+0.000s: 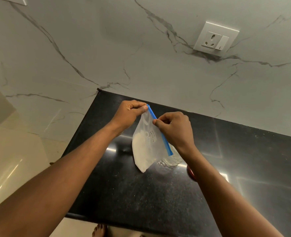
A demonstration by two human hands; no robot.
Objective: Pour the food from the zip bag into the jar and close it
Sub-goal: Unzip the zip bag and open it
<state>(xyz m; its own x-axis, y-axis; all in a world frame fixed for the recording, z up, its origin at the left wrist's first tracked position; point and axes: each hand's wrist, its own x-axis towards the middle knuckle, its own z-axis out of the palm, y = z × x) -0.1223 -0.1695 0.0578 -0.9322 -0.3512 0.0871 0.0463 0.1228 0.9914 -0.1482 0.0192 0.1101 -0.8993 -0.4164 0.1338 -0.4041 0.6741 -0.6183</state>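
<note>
A clear zip bag with a blue zip strip hangs above the black counter, tilted, with pale food gathered in its lower part. My left hand pinches the upper end of the blue strip. My right hand pinches the strip a little further down. Behind the bag and under my right wrist stands a clear glass jar, mostly hidden. A red lid peeks out beside my right forearm.
The black polished counter meets a white marble wall at the back and right. A white wall socket sits on the wall at upper right. The counter's left edge drops to a beige floor, and a bare foot shows below the front edge.
</note>
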